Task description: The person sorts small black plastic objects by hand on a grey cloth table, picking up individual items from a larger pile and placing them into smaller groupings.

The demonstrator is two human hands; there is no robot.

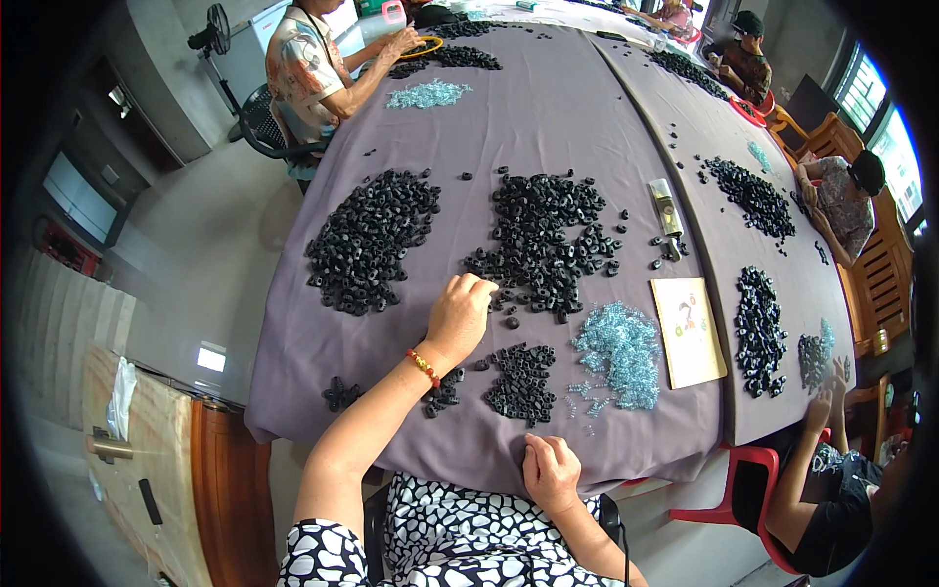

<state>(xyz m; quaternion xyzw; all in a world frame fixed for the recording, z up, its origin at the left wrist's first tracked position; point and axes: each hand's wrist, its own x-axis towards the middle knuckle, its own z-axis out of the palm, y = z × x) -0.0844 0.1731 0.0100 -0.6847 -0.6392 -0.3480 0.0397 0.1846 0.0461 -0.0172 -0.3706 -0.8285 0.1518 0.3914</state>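
My left hand (460, 318), with a beaded bracelet (424, 368) on its wrist, reaches to the near edge of a large heap of small black parts (548, 230). Its fingertips are pinched together beside the heap; what they hold, if anything, is too small to make out. My right hand (552, 473) rests curled at the table's near edge, and its fingers hide whatever may be inside. Between the hands lies a smaller pile of black parts (520, 383). To its right is a pile of small clear bluish pieces (618, 354).
Another black heap (372, 240) lies to the left on the grey tablecloth (577, 117). On the right are a paper booklet (689, 331) and a transparent packet (665, 207). Co-workers sit around the table, one at the far left (313, 73). A red chair (738, 499) stands at right.
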